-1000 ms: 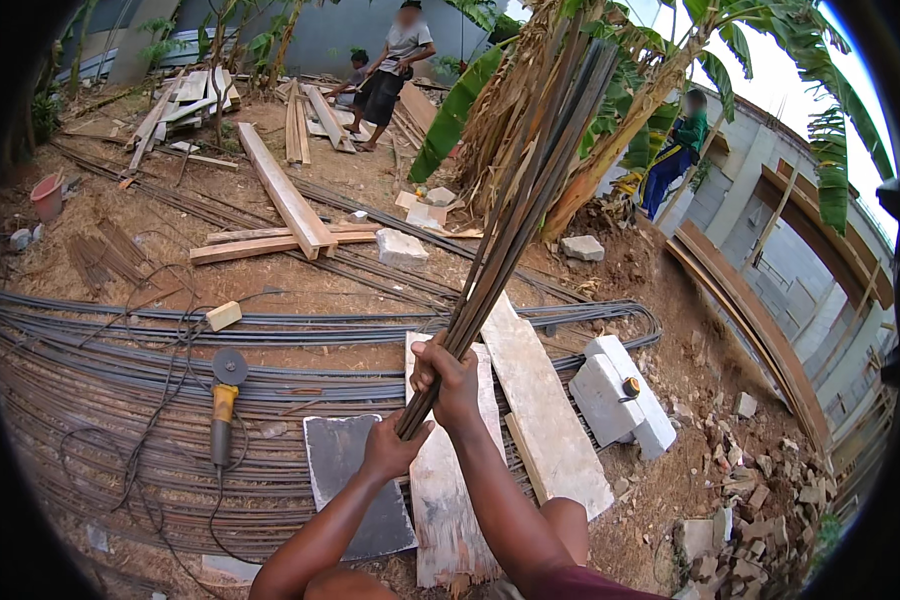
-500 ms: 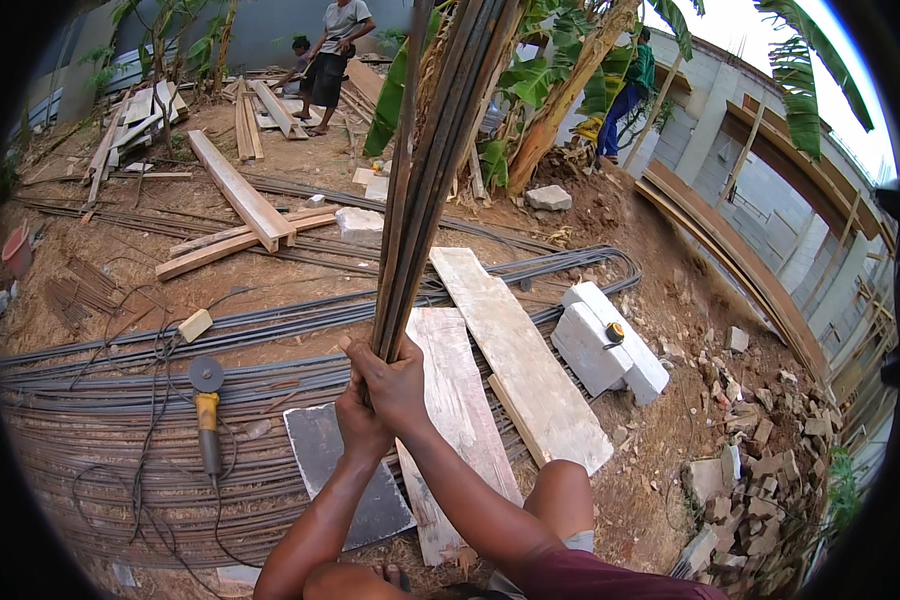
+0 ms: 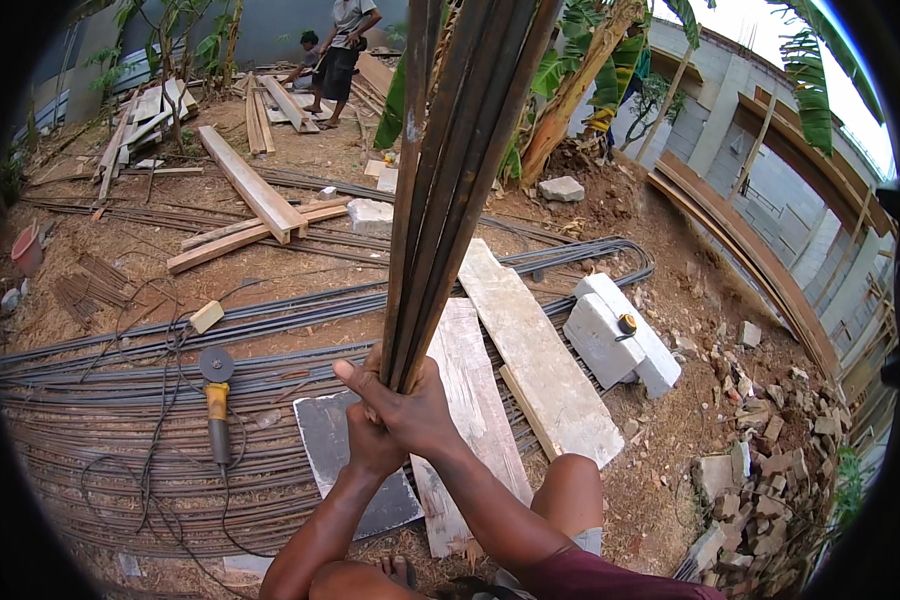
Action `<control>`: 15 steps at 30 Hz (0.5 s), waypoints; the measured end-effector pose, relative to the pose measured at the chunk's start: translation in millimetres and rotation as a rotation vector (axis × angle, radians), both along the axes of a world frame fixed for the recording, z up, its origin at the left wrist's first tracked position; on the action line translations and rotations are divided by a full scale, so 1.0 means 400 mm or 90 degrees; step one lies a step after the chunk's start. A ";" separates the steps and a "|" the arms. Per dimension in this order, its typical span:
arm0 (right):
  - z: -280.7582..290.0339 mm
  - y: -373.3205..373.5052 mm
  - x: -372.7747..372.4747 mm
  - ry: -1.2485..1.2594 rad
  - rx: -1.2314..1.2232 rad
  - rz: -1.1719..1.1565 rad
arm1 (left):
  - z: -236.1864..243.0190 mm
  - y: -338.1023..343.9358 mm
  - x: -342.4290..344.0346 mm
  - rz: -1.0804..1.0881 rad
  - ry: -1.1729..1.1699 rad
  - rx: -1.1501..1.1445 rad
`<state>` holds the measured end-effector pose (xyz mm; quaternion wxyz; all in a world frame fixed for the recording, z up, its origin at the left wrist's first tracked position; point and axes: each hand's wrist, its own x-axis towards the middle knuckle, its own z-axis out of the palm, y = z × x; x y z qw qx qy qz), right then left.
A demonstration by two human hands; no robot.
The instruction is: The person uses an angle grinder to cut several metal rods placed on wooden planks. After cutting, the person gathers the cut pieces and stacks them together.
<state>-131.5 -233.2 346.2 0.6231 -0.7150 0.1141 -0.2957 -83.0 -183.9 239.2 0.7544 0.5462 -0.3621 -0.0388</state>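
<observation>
A bundle of several long steel bars (image 3: pixel 457 170) rises upright in front of me, leaning slightly right, its top out of view. Both hands are closed round its lower end. My right hand (image 3: pixel 410 400) wraps the bars from the right, thumb pointing left. Just below it, my left hand (image 3: pixel 372 445) grips too, partly hidden behind the right. Under the hands lie a dark square board (image 3: pixel 342 450) and a pale worn plank (image 3: pixel 467 375), with a longer plank (image 3: pixel 535 350) to the right.
An angle grinder (image 3: pixel 217 405) with its cord rests on rows of steel bars (image 3: pixel 100 440) at left. White blocks (image 3: pixel 610 340) carry a tape measure (image 3: pixel 627 324). Broken bricks (image 3: pixel 770 490) pile up at right. Timber beams (image 3: pixel 250 185) lie farther back, near two people.
The bundle's upper part has come closer and looks wider. My hands have shifted slightly right and down in view, still gripping it. The whole scene has shifted a little right.
</observation>
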 end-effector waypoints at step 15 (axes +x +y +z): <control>-0.072 -0.036 0.078 -0.013 0.082 -0.009 | -0.069 -0.004 0.053 -0.048 0.132 0.089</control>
